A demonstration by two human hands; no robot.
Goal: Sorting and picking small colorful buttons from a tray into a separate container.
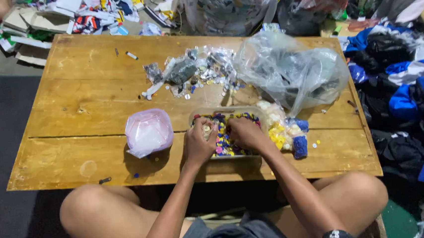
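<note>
Both hands in the clear tub (251,112) of mixed coloured buttons (222,145), mid-desk (75,158). Left hand (200,143) is clenched on a few pale ones; right hand (243,131) is curled into the pile, grip unclear. Best to pinch small batches, keep wrists low, don't spill over the rim.

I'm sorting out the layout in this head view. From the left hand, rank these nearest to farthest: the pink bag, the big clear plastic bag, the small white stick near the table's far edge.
1. Pink bag, just left of the left hand.
2. Big clear plastic bag, across to the right.
3. Small white stick, far side, up left.
</note>
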